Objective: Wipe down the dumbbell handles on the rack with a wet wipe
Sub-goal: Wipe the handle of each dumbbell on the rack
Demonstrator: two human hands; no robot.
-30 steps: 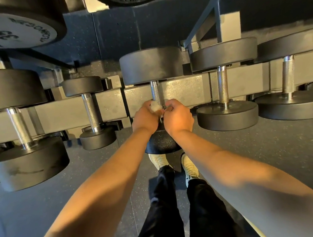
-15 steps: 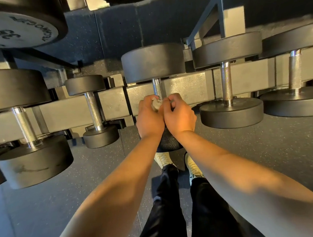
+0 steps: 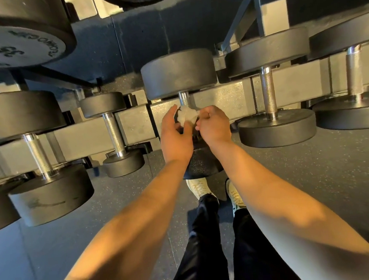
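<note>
Head cam: half a second ago both my hands were clamped together round the knurled chrome handle (image 3: 184,99) of the middle black dumbbell, with the wipe buried between them. Now they have parted. The white crumpled wet wipe (image 3: 187,115) is in the open, bunched against the handle just past my fingertips.

My left hand (image 3: 175,136) has let go: thumb up, fingers relaxed, lying beside the wipe's left edge. I can't tell if they touch it. My right hand (image 3: 213,124) has its fingers curled and pinches the wipe's right edge, so that's the only grip on it.

Bare chrome shows beyond the wipe, up to the far round black head (image 3: 178,74). The stretch nearer me is hidden under my hands, and the near head (image 3: 203,162) sits below my wrists.

My read is a regrip or re-bunch mid-handle, not a finished pass — the upper knurl probably needs one more stroke.

Other handles on the grey steel rack beam (image 3: 231,105): the long knurled handle (image 3: 268,93) right of my right hand, and the short handle of the small dumbbell (image 3: 112,132) left of my left. Nothing shows whether either is wiped.

Risk: with one pinch holding it, the wipe could drop to the floor — I'd close the left hand back on it before stroking.
</note>
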